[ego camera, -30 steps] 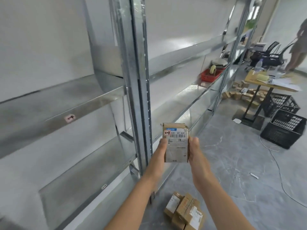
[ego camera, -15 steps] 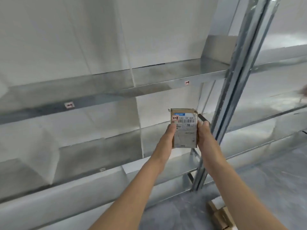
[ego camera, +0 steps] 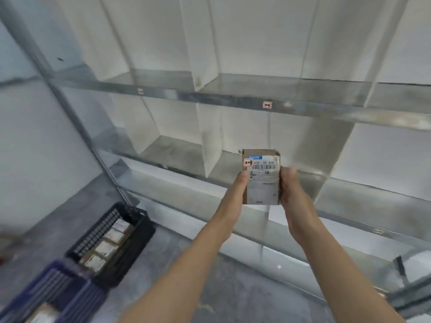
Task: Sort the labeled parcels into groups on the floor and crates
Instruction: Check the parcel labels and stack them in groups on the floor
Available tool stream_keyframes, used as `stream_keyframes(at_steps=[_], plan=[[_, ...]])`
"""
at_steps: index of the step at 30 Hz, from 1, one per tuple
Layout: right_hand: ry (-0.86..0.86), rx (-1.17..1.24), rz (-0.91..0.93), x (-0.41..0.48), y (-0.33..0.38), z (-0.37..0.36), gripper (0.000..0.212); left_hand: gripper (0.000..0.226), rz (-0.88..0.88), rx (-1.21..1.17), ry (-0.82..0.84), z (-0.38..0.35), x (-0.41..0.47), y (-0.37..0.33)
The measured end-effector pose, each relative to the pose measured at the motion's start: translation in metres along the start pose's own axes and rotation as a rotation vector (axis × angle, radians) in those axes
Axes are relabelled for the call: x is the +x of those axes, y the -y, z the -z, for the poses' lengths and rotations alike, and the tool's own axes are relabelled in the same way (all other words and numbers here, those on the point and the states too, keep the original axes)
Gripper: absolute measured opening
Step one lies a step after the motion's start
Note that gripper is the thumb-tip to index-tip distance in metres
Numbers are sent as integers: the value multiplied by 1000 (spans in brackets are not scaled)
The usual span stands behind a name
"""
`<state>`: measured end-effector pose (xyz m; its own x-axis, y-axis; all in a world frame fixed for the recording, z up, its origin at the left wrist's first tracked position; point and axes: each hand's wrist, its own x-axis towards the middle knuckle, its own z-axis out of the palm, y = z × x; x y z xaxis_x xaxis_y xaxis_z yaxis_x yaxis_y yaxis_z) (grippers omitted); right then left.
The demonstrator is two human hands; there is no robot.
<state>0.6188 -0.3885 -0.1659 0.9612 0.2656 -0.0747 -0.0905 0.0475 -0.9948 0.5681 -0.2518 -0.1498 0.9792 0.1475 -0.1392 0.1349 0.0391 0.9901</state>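
Parcel (ego camera: 262,183) stands upright between both hands, label (ego camera: 264,166) facing the person, in front of the shelves (ego camera: 233,100). Left hand (ego camera: 235,194) pinches its left edge, right hand (ego camera: 292,192) curls round its right edge. Held only by the sides, it could slip and fall to the floor (ego camera: 233,290). Black crate (ego camera: 98,231) and blue crate (ego camera: 77,297) sit side by side, low to the left; a hasty label reading could land it in the wrong one.

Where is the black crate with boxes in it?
The black crate sits on the floor at the head view's lower left, next to the blue crate, below and left of the held parcel.
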Motion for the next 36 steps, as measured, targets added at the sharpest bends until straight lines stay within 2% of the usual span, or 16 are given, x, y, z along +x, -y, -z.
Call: stream_keyframes(at_steps=[13, 17, 22, 26, 28, 32, 36], plan=[[436, -127, -101, 32, -41, -240, 58, 39, 46, -109, -393, 225, -48, 44], [511, -149, -148, 45, -60, -327, 57, 45, 115, -195, -489, 309, -52, 61], [587, -198, -208, 61, -81, -414, 54, 29, 160, -273, -586, 389, -57, 73], [652, -238, -247, 79, -97, -467, 56, 35, 175, -331, -687, 438, -51, 89], [691, -244, -272, 92, -107, -491, 57, 29, 193, -363, -747, 460, -45, 100], [728, -281, -328, 126, -136, -539, 56, 21, 224, -383, -795, 504, -24, 121], [788, -331, -391, 172, -167, -585, 55, 26, 256, -407, -853, 547, 11, 143]])
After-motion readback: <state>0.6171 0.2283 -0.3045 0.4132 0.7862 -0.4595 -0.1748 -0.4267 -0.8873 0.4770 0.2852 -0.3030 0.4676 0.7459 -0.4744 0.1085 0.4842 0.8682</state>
